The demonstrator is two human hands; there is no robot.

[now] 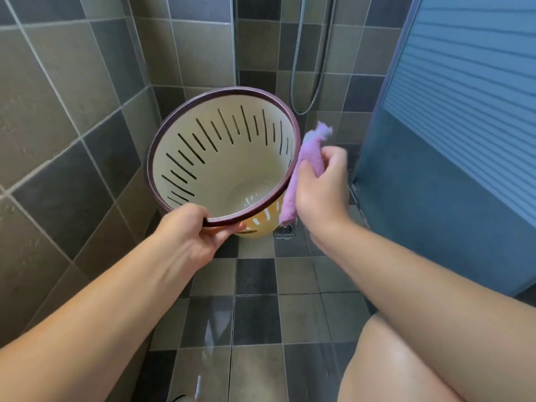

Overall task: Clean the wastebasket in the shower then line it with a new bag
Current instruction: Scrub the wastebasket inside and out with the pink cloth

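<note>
One head cam, looks fwd and down, close over both arms, facing tiled shower corner [185,68]

Walls [58,111]: grey and dark square tiles with light grout, running left of and behind the grips and meeting in a corner beyond them. Shower hose [301,113]: metal, hangs in a loop on the back wall, up and right of the grips. Floor [255,277]: same tile mix, wet sheen on the stretch nearer than the grips. Floor drain [285,229]: square, metal, just below and between the grips, partly hidden. Door panel [464,140]: blue, horizontal ribbing on its upper part, well right of the grips. Bare knee [406,358]: lower right. Small white object [198,387]: on the floor at the near edge, can't identify.
</note>
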